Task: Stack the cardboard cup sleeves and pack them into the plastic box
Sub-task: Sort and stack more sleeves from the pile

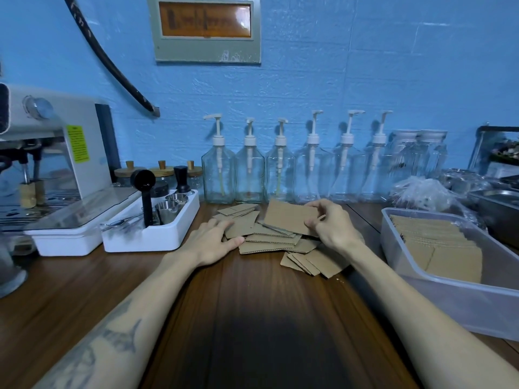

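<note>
Loose cup sleeves (269, 240) lay scattered mid-desk, toward its back edge. Right hand (330, 223) pinched one sleeve (289, 216) lifted for stacking; left hand (214, 241) rested flat-fingered, steadying the pile. Plastic box (438, 299), right edge, partly filled.

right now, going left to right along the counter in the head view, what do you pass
espresso machine → white tool tray → left hand on the loose cardboard sleeves → right hand holding a sleeve stack → plastic box with packed sleeves
</note>
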Available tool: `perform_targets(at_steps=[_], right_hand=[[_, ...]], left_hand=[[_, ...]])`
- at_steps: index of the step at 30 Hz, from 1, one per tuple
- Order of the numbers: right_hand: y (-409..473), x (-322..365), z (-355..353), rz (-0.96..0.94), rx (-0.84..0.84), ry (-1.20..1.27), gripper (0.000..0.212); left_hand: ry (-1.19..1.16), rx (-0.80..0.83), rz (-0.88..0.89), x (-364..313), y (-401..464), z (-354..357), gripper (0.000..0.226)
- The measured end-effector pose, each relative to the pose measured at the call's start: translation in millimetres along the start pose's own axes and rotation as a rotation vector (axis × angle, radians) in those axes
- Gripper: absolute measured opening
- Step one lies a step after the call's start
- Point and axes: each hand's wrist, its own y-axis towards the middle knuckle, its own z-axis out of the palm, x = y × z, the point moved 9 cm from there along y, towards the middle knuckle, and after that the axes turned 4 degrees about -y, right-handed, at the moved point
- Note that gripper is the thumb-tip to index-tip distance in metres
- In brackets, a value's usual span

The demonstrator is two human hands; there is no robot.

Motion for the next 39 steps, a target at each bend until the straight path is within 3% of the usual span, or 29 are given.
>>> perform_targets(at_steps=[5, 10, 12, 17, 23, 26, 34, 39], right_hand=[[-1, 3, 8, -0.034, 0.028, -0.033, 0.031], [0, 2, 9, -0.038, 0.028, -0.023, 0.031], [0, 2, 10, -0.035, 0.039, -0.02, 0.03], [1, 3, 13, -0.031, 0.051, -0.02, 0.03], [4, 1, 13, -0.023, 0.044, -0.005, 0.032], [5, -2, 12, -0.001, 0.028, 0.008, 0.034], [5, -4, 11, 0.025, 0.0, 0.048, 0.034], [2, 0, 13, 0.017, 0.006, 0.058, 0.036]], left_hand=[[0.046, 0.028, 0.058, -10, 0, 2, 0.056], [-0.125, -0.027, 0.02, -11, 3, -4, 0.041], [-0.128, -0.087, -0.037, -12, 5, -8, 0.048], [0.001, -0.15, -0.21, -8, 12, 1, 0.095], [-0.186, -0.12, -0.255, 0, 15, -1, 0.072], [-0.353, -0.053, -0.288, 7, 9, -4, 0.076], [-0.393, 0.085, -0.11, 5, -14, -7, 0.077], [-0.495, 0.068, -0.031, 8, -32, -14, 0.076]])
